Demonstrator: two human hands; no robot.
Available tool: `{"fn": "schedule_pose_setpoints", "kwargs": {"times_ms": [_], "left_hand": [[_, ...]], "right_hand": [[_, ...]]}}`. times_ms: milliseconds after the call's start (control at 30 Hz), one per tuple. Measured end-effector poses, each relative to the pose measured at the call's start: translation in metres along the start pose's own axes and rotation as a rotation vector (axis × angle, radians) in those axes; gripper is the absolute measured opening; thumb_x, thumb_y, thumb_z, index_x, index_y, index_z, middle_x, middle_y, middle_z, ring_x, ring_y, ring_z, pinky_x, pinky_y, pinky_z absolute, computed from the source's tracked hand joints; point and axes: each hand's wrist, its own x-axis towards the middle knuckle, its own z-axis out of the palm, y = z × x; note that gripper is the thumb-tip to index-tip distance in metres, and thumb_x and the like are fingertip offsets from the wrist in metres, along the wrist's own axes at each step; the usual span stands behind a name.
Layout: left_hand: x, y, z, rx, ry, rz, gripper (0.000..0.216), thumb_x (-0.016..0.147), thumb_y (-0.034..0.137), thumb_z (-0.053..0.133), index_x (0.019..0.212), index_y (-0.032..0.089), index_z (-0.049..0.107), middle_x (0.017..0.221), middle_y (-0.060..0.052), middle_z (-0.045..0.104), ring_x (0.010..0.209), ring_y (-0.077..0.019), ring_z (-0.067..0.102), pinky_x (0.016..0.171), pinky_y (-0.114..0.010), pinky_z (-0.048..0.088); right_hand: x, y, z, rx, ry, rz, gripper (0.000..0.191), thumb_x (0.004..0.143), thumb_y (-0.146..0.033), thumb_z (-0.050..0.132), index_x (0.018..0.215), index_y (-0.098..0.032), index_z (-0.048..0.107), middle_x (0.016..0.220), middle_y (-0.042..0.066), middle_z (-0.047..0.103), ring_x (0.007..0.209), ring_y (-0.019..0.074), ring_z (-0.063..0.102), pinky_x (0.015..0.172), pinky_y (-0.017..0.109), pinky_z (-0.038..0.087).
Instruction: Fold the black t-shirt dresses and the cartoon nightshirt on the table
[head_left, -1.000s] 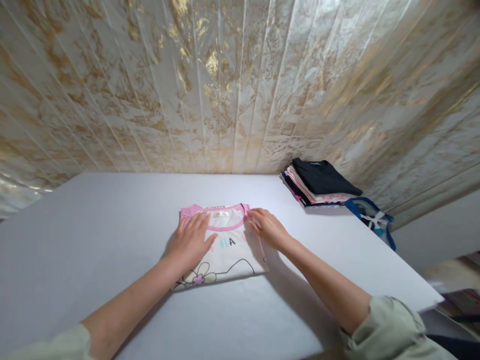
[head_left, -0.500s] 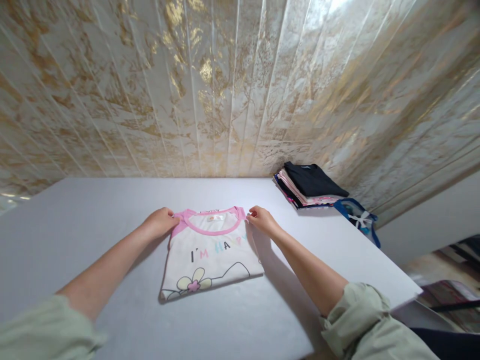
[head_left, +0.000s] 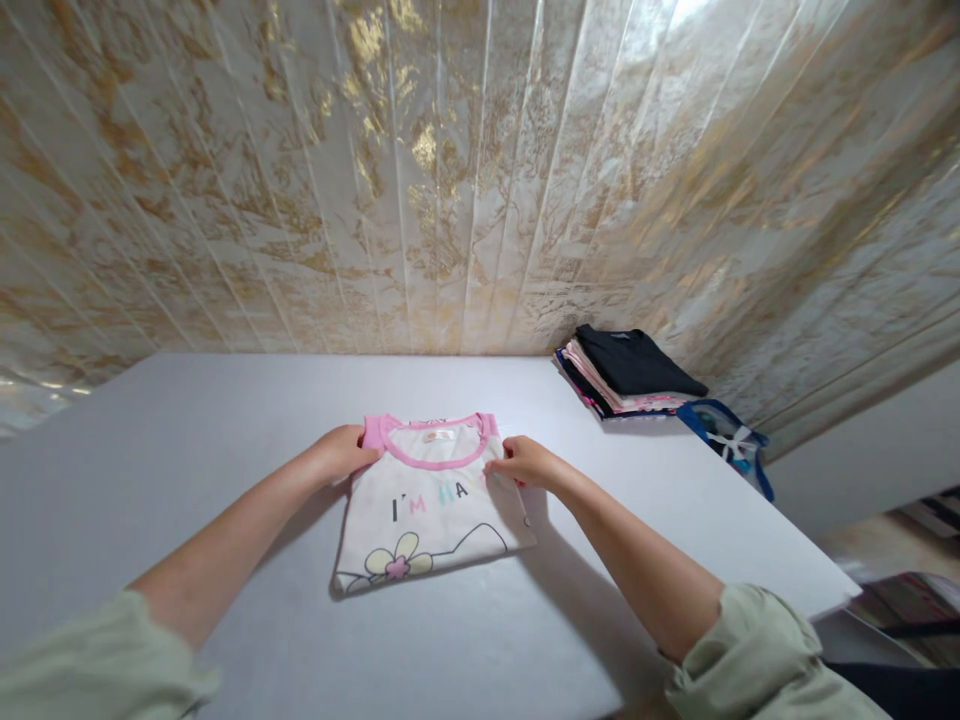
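A folded white T-shirt [head_left: 442, 515] with pink neckline and sleeves lies on the white table, its collar facing away from me. Lettering and a flower outline are printed on its front. My left hand [head_left: 346, 452] grips the shirt's left edge just below the pink shoulder, thumb on top and fingers tucked underneath. At the opposite edge, my right hand [head_left: 523, 462] pinches the fabric beside the lettering, its thumb covering part of the print. Both hands are closed on the cloth.
A stack of folded clothes [head_left: 626, 370], black on top, sits at the table's far right corner. Beside it, a blue-trimmed clear bag [head_left: 729, 440] hangs over the right edge. A gold-patterned curtain [head_left: 420, 200] rises behind the white table [head_left: 247, 400].
Both hands have slid from the shirt's shoulder corners down its sides, toward me, and now grip the edges more firmly. The view has shifted slightly.
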Motion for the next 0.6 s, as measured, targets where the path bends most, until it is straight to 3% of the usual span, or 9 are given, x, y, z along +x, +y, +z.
{"fn": "schedule_pose_setpoints", "kwargs": {"times_ms": [100, 200, 267, 333, 433, 600], "left_hand": [[-0.014, 0.000, 0.004, -0.059, 0.001, -0.018, 0.024, 0.063, 0.038, 0.059, 0.076, 0.019, 0.062, 0.077, -0.004, 0.071, 0.076, -0.0236, 0.068, 0.059, -0.028, 0.048], [-0.033, -0.001, 0.006, -0.237, -0.125, -0.071, 0.030, 0.064, 0.040, 0.063, 0.085, 0.019, 0.063, 0.085, -0.006, 0.075, 0.081, -0.0246, 0.071, 0.061, -0.029, 0.054], [-0.045, -0.001, 0.007, -0.438, -0.255, -0.137, 0.034, 0.062, 0.039, 0.069, 0.089, 0.019, 0.062, 0.093, -0.007, 0.076, 0.089, -0.0264, 0.071, 0.067, -0.031, 0.057], [-0.055, 0.000, 0.008, -0.593, -0.302, -0.184, 0.040, 0.060, 0.037, 0.072, 0.093, 0.019, 0.061, 0.098, -0.009, 0.075, 0.096, -0.0281, 0.070, 0.072, -0.033, 0.058], [-0.063, 0.010, 0.012, -0.650, -0.170, -0.153, 0.046, 0.064, 0.037, 0.070, 0.103, 0.019, 0.056, 0.099, -0.008, 0.074, 0.097, -0.0273, 0.070, 0.073, -0.034, 0.058], [-0.070, 0.059, 0.019, -0.611, -0.069, 0.006, 0.030, 0.073, 0.032, 0.062, 0.098, 0.020, 0.052, 0.078, 0.000, 0.067, 0.073, -0.0193, 0.069, 0.056, -0.026, 0.052]], "right_hand": [[-0.011, 0.003, 0.012, 0.059, 0.078, -0.084, 0.013, 0.071, -0.027, 0.065, 0.070, -0.017, 0.057, 0.059, -0.004, 0.054, 0.056, 0.0104, 0.049, 0.052, 0.020, 0.032], [-0.016, 0.001, 0.022, 0.184, 0.197, -0.072, 0.007, 0.073, -0.023, 0.060, 0.073, -0.017, 0.056, 0.066, -0.004, 0.055, 0.061, 0.0104, 0.048, 0.053, 0.019, 0.032], [-0.018, -0.002, 0.025, 0.328, 0.188, 0.006, 0.010, 0.075, -0.026, 0.059, 0.078, -0.017, 0.056, 0.068, -0.002, 0.056, 0.060, 0.0111, 0.049, 0.052, 0.020, 0.033], [-0.018, -0.006, 0.025, 0.467, 0.113, 0.077, 0.015, 0.078, -0.030, 0.058, 0.084, -0.016, 0.058, 0.070, -0.001, 0.059, 0.058, 0.0124, 0.052, 0.050, 0.020, 0.034], [-0.018, -0.020, 0.019, 0.471, 0.113, 0.022, 0.013, 0.080, -0.029, 0.053, 0.081, -0.017, 0.058, 0.067, -0.001, 0.057, 0.058, 0.0127, 0.052, 0.050, 0.020, 0.033], [-0.029, -0.063, 0.011, 0.183, 0.243, -0.345, 0.012, 0.081, -0.020, 0.048, 0.069, -0.018, 0.051, 0.063, -0.003, 0.050, 0.062, 0.0113, 0.047, 0.053, 0.020, 0.029]]}}
